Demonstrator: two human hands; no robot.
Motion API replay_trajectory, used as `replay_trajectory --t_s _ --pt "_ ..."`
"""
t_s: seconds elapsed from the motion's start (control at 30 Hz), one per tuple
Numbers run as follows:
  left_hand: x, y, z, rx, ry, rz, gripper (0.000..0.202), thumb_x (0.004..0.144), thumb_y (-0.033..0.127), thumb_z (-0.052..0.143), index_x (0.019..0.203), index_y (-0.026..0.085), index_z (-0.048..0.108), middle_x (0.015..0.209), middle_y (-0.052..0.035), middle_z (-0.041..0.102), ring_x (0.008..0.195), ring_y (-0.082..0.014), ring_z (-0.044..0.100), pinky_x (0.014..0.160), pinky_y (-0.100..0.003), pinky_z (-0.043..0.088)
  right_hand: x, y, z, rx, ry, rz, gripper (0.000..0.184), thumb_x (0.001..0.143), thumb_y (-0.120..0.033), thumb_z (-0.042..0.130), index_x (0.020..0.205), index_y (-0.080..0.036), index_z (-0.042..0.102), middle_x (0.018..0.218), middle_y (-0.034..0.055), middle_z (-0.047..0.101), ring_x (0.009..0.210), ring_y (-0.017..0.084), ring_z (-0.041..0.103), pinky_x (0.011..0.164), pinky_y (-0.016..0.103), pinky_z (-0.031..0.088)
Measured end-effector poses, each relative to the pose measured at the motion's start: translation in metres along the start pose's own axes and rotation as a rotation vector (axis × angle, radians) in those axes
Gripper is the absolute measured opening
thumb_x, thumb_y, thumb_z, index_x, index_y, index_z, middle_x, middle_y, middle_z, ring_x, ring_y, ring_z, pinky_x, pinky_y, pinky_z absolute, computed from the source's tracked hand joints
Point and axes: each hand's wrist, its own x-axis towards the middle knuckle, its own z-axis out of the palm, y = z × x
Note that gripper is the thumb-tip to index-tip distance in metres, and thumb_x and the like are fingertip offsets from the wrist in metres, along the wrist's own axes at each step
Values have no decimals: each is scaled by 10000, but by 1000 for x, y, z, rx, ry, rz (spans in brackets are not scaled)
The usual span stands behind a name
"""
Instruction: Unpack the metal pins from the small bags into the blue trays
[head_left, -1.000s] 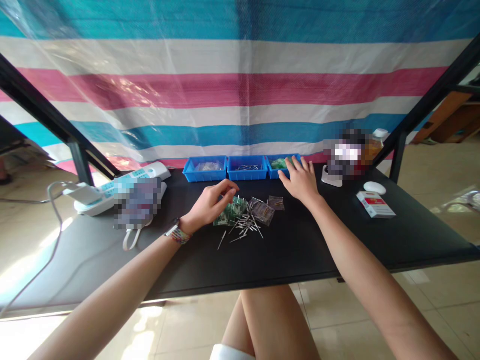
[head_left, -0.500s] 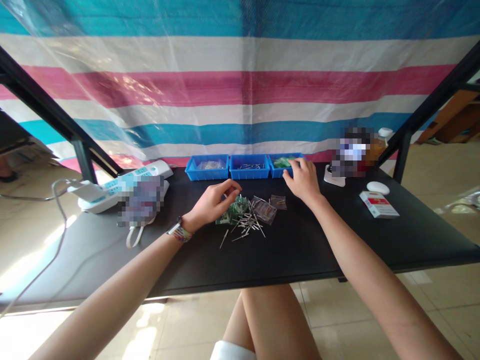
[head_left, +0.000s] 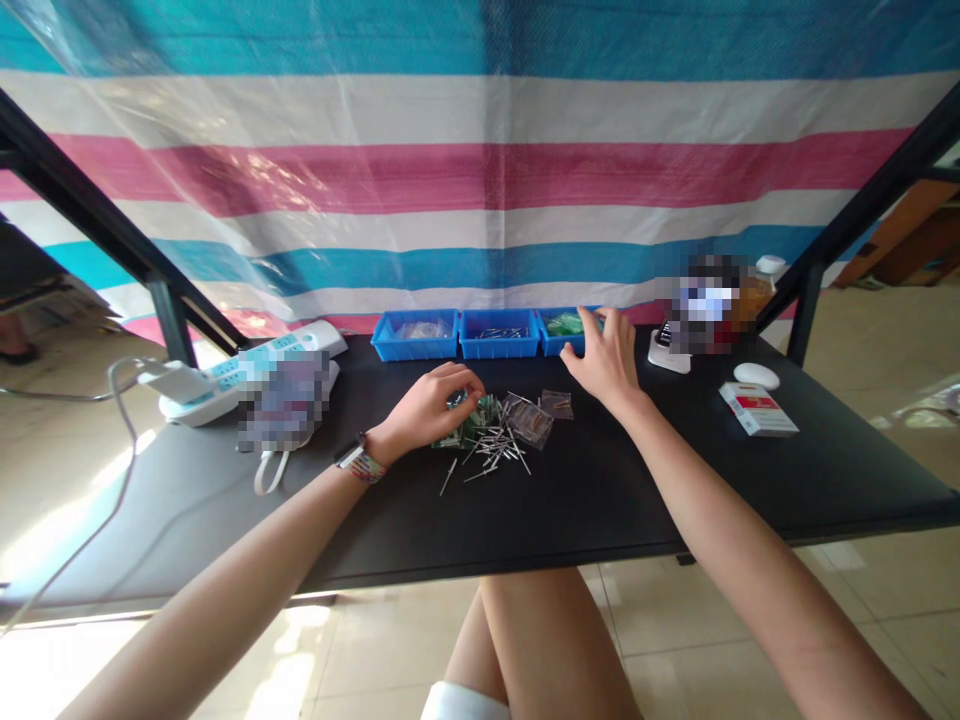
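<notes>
My left hand [head_left: 431,408] is at the left edge of a pile on the black table. Its thumb and fingers are curled together over green packets [head_left: 472,425]; whatever lies between the fingertips is hidden. Beside these packets are loose silver blind rivets [head_left: 496,447] and clear little bags [head_left: 529,420]. My right hand [head_left: 606,362] hovers at the front of the right blue bin [head_left: 555,346], thumb and fingers apart. Green packets [head_left: 564,324] lie inside that bin. The middle bin [head_left: 499,348] holds silver pieces, and the left bin [head_left: 416,349] clear bags.
A power strip [head_left: 255,370] with a plugged-in white charger [head_left: 174,380] lies at the left, near a blurred-out object. On the right are a red-and-white box [head_left: 759,410], a white rounded object [head_left: 756,376] and a bottle [head_left: 766,280]. A striped sheet [head_left: 480,180] hangs behind.
My right hand has shifted slightly left, its fingers spreading a little wider at the right bin. My left fingers have moved slightly over the green packets. The pile looks the same.
</notes>
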Motion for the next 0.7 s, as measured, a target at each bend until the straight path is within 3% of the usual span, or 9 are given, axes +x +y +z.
replay_trajectory --t_s 0.1,0.23,0.33,0.53,0.7 --pt "0 -1 0 -1 0 -7 186 1007 296 539 1008 201 700 990 -65 728 945 -219 669 869 -334 516 3 -9 -13 131 -36 -81 362 932 -248 574 1262 -135 671 1248 201 605 1174 352 566 1002 455 466" --pt "0 1 0 7 -9 -2 183 1004 287 535 1006 201 696 982 -65 729 944 -221 668 865 -335 517 4 -13 -21 361 -445 -255 86 887 -238 641 908 -208 718 961 59 667 826 196 624 752 289 480" --pt "0 2 1 6 -10 1 182 1002 286 536 1005 204 698 975 -64 730 940 -222 672 864 -333 518 2 -9 -16 428 -659 -286 77 786 -235 748 855 -207 732 928 32 642 808 169 613 736 264 468" --pt "1 1 1 11 -10 -2 178 993 284 540 992 208 701 971 -63 734 937 -220 680 858 -333 525 5 3 -6 628 -814 -209 40 732 -187 731 715 -179 696 865 28 638 747 152 596 702 270 477" --pt "0 2 3 -24 27 -9 205 994 267 539 1135 205 675 1046 -70 715 954 -209 679 892 -340 544 11 -2 -15 1083 -833 72 216 747 -327 793 794 -172 649 712 7 688 647 153 616 617 272 468"
